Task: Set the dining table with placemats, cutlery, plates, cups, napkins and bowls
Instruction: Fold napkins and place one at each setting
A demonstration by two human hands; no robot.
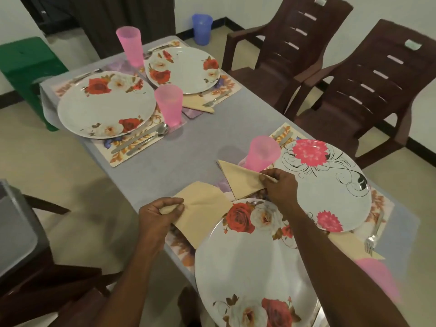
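- Pinching: left hand (158, 212) has thumb and fingers closed on the near corner of a beige napkin (203, 210) — it lies at the table's near-left edge, its right part tucked under the rim of the near rose plate (250, 267).
- Right hand (279, 185) reaches across that plate, fingers pinching the corner of a second napkin (238, 181), folded to a triangle, lying between the near rose plate and the pink cup (260, 153).
- Pink cup stands upright just beside the pink-flower plate (330, 187), which sits on a floral placemat (379, 204) at right.
- Fork (372, 239) lies on a third napkin (349, 244) at the right edge of that plate.
- Far end: two rose plates (106, 105) (182, 69) on placemats, each with a pink cup (168, 105) (130, 44) beside it — cutlery (144, 139) alongside the left one, a fork on a napkin (200, 102) by the other.
- Grey tablecloth (212, 128) covers the table.
- Blue cup (202, 28) stands on the floor past the far end; two brown plastic chairs (354, 79) at right, green stool (26, 64) at far left.
- Blurred pink shape at lower right, cannot tell what.
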